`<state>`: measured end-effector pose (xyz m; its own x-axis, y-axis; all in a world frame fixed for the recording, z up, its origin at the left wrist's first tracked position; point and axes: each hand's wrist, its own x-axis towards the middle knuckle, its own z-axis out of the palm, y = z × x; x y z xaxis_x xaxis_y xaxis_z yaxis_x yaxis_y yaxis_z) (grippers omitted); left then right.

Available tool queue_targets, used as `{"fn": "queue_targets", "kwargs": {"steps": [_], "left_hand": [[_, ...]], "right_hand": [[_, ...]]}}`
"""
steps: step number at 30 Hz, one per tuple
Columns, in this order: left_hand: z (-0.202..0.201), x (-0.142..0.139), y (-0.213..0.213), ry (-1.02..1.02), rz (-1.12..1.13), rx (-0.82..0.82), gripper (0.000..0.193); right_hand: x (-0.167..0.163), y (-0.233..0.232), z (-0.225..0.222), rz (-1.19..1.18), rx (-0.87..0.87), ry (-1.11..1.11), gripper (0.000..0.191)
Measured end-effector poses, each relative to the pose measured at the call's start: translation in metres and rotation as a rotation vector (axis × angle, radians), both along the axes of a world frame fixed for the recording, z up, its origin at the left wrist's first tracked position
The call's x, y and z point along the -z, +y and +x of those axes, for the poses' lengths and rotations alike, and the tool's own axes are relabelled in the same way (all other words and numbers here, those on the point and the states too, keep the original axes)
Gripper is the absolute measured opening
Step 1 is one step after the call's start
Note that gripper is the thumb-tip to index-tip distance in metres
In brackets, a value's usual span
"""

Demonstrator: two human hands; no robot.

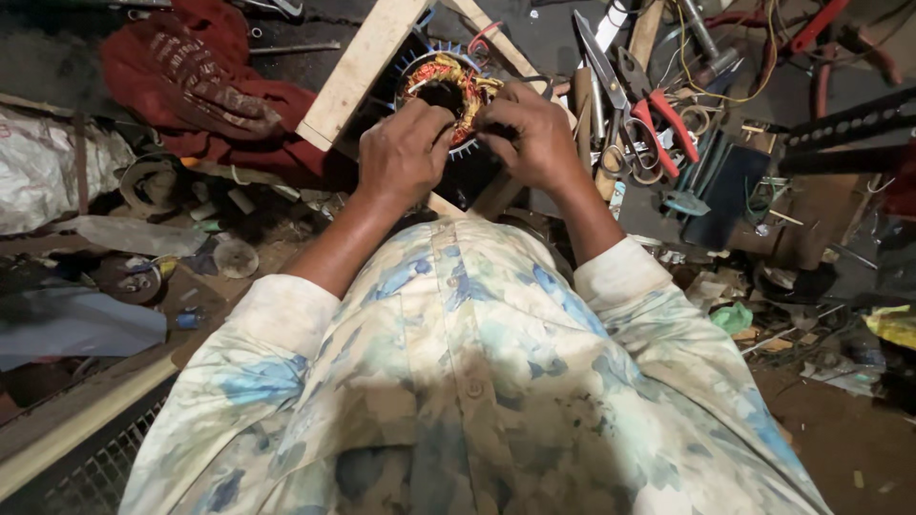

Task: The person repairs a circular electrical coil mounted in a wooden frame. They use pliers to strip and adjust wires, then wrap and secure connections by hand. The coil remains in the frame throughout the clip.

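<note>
**Both hands closed on motor stator at wooden frame**

Nearest the camera hangs the person's shirt (468, 381), pale with blue floral print and soiled down the front, sleeves rolled to the elbow. Both forearms reach forward from it to a round motor stator (448, 86), which sits between two pale wooden battens (358, 72) at the top centre of the view.

Left hand (405, 153) is curled over the stator's near-left edge, fingers bent inward against the copper-and-red windings. Right hand (530, 133) is curled over the near-right edge, fingertips pinched at the windings. Whether either pinch holds a wire cannot be told; the fingertips hide the contact. The stator lies directly under and just beyond both hands, its far rim with blue-tipped teeth showing above the knuckles, its dark bore between the two hands.

To the right, near the right hand, lie red-handled pliers (658, 110) and scissors (606, 76) amid loose tools and wire. A dark red cloth (200, 86) lies well to the left of the frame. Scrap and debris litter the ground (229, 257) on both sides.
</note>
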<state>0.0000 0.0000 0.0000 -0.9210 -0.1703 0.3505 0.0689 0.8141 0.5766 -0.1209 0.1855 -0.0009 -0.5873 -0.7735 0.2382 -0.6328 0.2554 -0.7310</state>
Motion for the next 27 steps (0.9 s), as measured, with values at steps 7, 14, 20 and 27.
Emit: {"fn": "queue_targets", "kwargs": {"steps": [7, 14, 20, 27], "left_hand": [[0.000, -0.001, -0.001, -0.022, 0.025, 0.002, 0.012], [0.003, -0.001, 0.002, -0.010, 0.031, -0.001, 0.014], [-0.001, -0.002, 0.002, -0.013, 0.020, 0.004, 0.013], [0.000, 0.001, 0.005, -0.015, 0.030, -0.004, 0.014]], "right_hand": [[0.012, -0.001, -0.002, -0.057, -0.007, -0.070, 0.024], [0.013, -0.001, 0.013, -0.076, -0.001, -0.045, 0.028], [0.020, 0.001, 0.012, -0.074, -0.011, -0.076, 0.028], [0.034, 0.006, 0.000, -0.183, -0.079, -0.258, 0.018]]}}
